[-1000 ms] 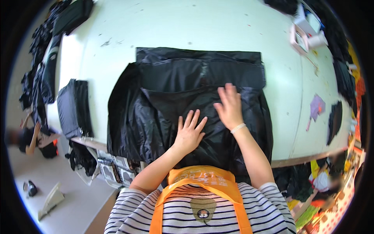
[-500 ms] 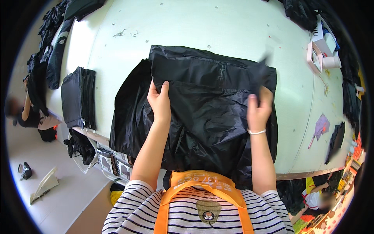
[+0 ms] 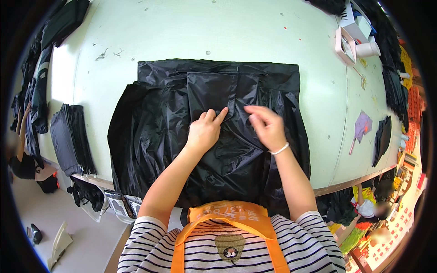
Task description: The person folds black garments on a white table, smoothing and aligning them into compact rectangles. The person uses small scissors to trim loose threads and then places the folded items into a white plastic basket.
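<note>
Black shiny fabric, gathered and wrinkled, lies spread across the table in front of me. At its far side runs a flatter band, with a rectangular black panel hanging toward me from its middle. My left hand rests on the fabric, its fingertips pressed at the panel's lower right corner and nothing gripped. Just right of that corner, my right hand hovers close over the fabric, slightly blurred, with index finger stretched and thumb apart. Nothing shows between its fingers.
Folded black fabric stacks stand at the table's left; another dark pile lies at the right. A pink tray, a white cup-like thing and a purple scrap are on the right side. Other people work beyond both sides.
The far band, earlier held between both hands, now lies flat with the panel turned toward me. Both hands have come together near the middle; the left has let go.
</note>
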